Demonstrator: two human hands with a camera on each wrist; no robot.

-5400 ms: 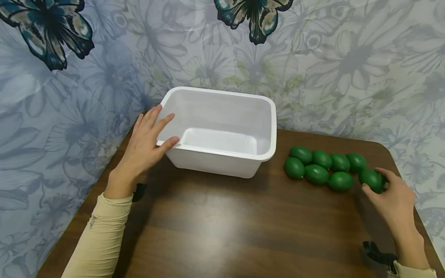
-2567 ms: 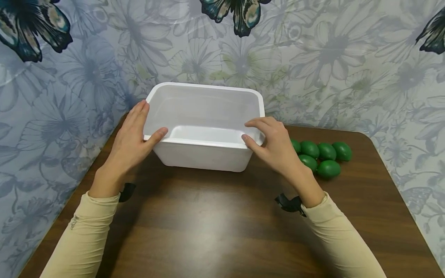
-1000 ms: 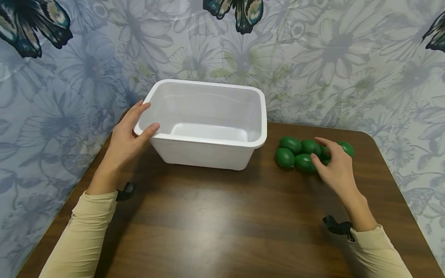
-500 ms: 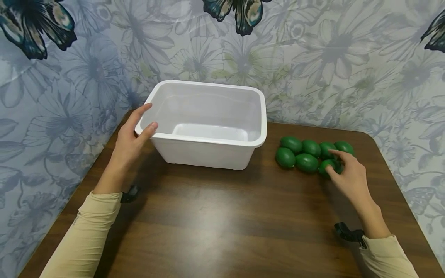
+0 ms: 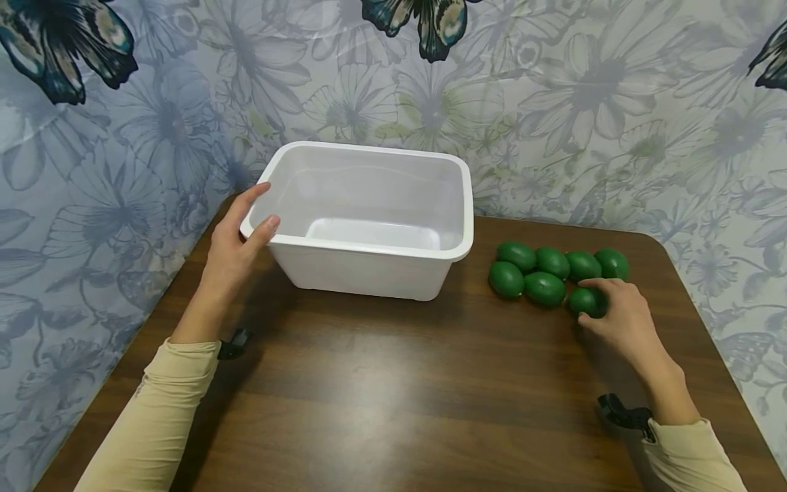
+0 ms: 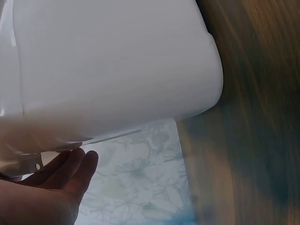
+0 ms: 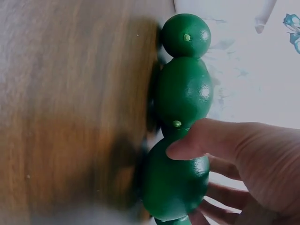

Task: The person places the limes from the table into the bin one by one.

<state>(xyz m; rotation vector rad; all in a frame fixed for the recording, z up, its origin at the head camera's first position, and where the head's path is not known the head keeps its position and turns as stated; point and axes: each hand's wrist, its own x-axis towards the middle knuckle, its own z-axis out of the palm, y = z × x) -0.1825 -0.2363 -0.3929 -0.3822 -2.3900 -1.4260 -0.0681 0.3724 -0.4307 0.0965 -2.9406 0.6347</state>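
In the head view a white plastic tub [image 5: 363, 273] stands at the back of the brown table. My left hand [image 5: 230, 256] grips its left end, thumb over the near rim corner. In the left wrist view the fingers [image 6: 86, 171] lie along the tub's outer wall [image 6: 117, 61]. At the right, several glossy green limes [image 5: 545, 289] lie in two rows. My right hand [image 5: 627, 321] pinches the rightmost front lime [image 5: 584, 301], still in its row. The right wrist view shows the thumb on this lime [image 7: 171, 180] and fingers on its far side.
Flowered wallpaper with butterfly shapes [image 5: 433, 27] rises directly behind the tub and along the table's left edge. The wooden table [image 5: 381, 383] has a rounded back right corner beyond the limes. The tub's near wall hides part of its floor.
The right hand carried one lime from the group to the tub's right side, then came back without it; that lime is out of sight. Now it has closed on another lime. The left hand stays at the tub.
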